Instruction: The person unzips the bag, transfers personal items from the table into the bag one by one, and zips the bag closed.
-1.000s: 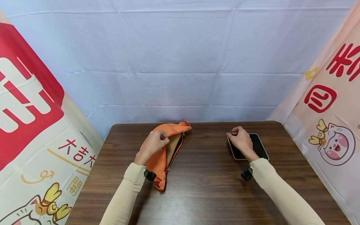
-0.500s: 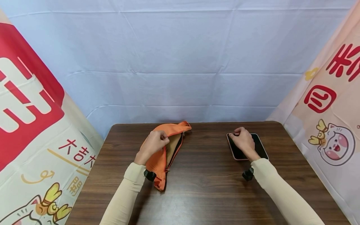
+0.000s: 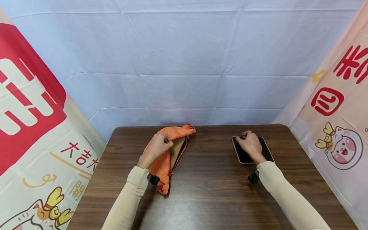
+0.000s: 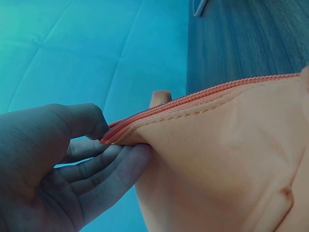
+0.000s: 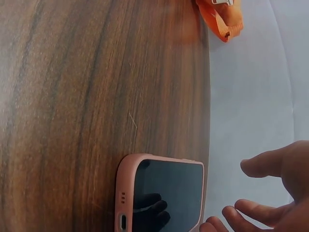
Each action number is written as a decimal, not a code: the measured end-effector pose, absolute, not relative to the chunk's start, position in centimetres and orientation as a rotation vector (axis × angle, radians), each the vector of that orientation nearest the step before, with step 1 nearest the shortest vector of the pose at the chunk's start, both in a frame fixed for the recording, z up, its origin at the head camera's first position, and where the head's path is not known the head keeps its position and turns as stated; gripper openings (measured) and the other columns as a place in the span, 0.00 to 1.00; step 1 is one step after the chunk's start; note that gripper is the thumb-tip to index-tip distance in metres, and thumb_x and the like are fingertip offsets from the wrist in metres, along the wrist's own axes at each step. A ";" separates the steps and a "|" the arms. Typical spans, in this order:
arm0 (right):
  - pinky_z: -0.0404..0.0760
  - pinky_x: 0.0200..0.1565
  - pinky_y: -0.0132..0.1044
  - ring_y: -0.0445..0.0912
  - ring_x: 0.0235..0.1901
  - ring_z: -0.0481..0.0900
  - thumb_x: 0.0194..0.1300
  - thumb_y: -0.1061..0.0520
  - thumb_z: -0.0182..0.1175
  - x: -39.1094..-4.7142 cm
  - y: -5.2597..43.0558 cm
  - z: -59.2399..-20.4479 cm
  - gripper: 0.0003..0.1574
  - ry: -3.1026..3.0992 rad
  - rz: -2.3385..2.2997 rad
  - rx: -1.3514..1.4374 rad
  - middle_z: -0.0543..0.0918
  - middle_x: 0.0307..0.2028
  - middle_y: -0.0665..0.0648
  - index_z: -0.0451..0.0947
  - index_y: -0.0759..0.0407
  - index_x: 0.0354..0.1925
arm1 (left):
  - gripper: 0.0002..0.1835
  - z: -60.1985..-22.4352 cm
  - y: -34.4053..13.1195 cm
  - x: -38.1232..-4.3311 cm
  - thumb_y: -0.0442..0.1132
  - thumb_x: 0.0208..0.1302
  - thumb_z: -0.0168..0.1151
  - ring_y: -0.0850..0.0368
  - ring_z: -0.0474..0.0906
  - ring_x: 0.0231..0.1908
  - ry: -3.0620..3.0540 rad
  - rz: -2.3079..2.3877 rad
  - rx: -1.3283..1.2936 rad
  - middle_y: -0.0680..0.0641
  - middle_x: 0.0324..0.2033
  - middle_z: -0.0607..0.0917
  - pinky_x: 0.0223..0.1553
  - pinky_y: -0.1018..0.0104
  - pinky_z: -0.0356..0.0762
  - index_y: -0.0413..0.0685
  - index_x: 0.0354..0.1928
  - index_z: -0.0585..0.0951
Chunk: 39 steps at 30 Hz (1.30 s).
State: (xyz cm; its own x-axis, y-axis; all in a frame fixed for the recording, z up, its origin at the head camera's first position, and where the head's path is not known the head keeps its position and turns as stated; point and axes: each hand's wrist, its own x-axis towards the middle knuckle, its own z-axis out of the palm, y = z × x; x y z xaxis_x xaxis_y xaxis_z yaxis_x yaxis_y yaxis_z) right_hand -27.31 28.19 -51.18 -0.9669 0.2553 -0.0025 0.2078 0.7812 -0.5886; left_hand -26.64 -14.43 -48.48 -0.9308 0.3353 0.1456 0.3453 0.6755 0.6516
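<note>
An orange zip bag [image 3: 159,166] lies on the table's left half, its zipper undone and a tan lining showing. My left hand [image 3: 157,147] pinches the zipper edge between thumb and fingers, lifting that side, as the left wrist view shows close up on the bag's fabric [image 4: 207,145]. On the right lies a smartphone [image 3: 267,150] in a pink case, dark screen up. Over it hovers my right hand [image 3: 250,143]; in the right wrist view its thumb and fingers stand apart with nothing between them, and the phone [image 5: 169,188] reflects them.
Both things lie on a dark wood-grain table [image 3: 210,179]. Right behind its far edge hangs a pale cloth [image 3: 184,64]. Printed banners [image 3: 336,134] flank the table on both sides.
My right hand has drawn slightly to the right, off the phone's left edge, and is now above its screen. The left hand, bag and phone look unmoved.
</note>
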 end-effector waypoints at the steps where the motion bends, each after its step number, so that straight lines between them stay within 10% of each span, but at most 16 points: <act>1: 0.77 0.56 0.67 0.68 0.60 0.78 0.75 0.44 0.61 -27.3 28.2 -51.2 0.35 -2.896 0.935 -0.380 0.79 0.62 0.72 0.73 0.68 0.66 | 0.05 -48.5 -14.4 -26.6 0.35 0.76 0.62 0.59 0.75 0.19 -2.864 -1.121 -0.581 0.49 0.26 0.84 0.25 0.66 0.72 0.46 0.38 0.84; 39: 0.72 0.61 0.71 0.78 0.68 0.58 0.71 0.36 0.62 -27.3 28.5 -52.9 0.53 -3.106 0.757 -0.518 0.60 0.70 0.85 0.64 0.77 0.73 | 0.05 -48.8 -14.4 -27.0 0.34 0.75 0.63 0.60 0.73 0.21 -2.856 -1.080 -0.594 0.49 0.27 0.84 0.29 0.66 0.72 0.46 0.37 0.84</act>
